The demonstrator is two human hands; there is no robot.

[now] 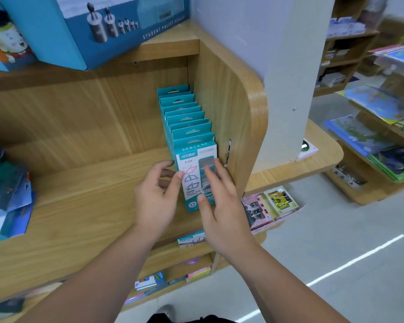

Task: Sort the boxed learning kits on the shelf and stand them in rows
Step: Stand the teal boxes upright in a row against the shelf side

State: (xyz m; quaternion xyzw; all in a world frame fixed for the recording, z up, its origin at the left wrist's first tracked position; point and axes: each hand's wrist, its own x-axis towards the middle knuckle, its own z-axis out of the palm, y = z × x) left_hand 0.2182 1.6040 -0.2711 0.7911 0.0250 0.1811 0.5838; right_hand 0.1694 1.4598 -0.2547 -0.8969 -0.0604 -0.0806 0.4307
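Several teal and white boxed kits (184, 117) stand upright in one row on the wooden shelf (84, 206), tight against its right side panel (222, 108). The front box (191, 169) shows coloured line shapes on a white face. My left hand (156, 197) is at the front box's left edge, thumb on its face and fingers loosely curved beside it. My right hand (219, 197) lies against the right part of the box's face with straight, spread fingers.
Blue packets (5, 201) lie heaped at the shelf's left end. Large blue boxes (84, 26) stand on the shelf above. Lower shelves hold small packs (268, 206) and books (149, 282). An aisle and map racks (378, 127) are to the right.
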